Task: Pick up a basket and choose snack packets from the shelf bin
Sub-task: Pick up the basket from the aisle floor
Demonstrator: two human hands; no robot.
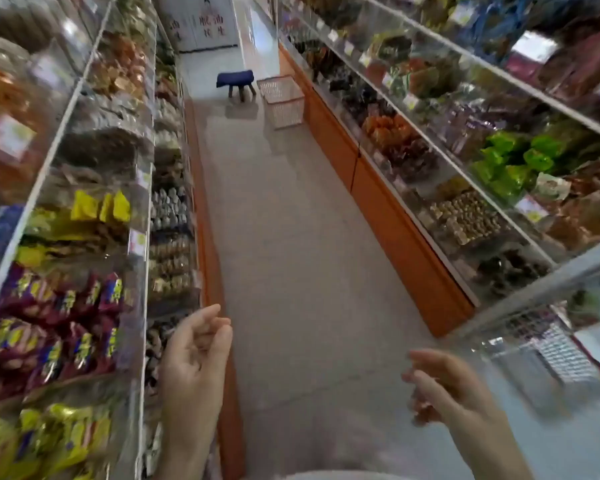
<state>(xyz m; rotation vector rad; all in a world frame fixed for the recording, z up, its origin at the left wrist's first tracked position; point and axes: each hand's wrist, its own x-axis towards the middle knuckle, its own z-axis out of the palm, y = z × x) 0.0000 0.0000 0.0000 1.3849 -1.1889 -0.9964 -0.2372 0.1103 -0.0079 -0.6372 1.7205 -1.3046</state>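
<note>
Pale pink mesh, the basket (284,102) stands on the floor (291,244) at upper centre of the frame, beside the right-hand shelving (409,237). Our left hand (194,355) and right hand (444,386), low in the frame, are loosely curled, holding nothing. We should walk close before reaching for its rim.

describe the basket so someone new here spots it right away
Look down the aisle floor to its far end, by the right-hand shelving's orange base. The basket stands there, right of the blue-topped stool: the only pale pink mesh container.
</note>
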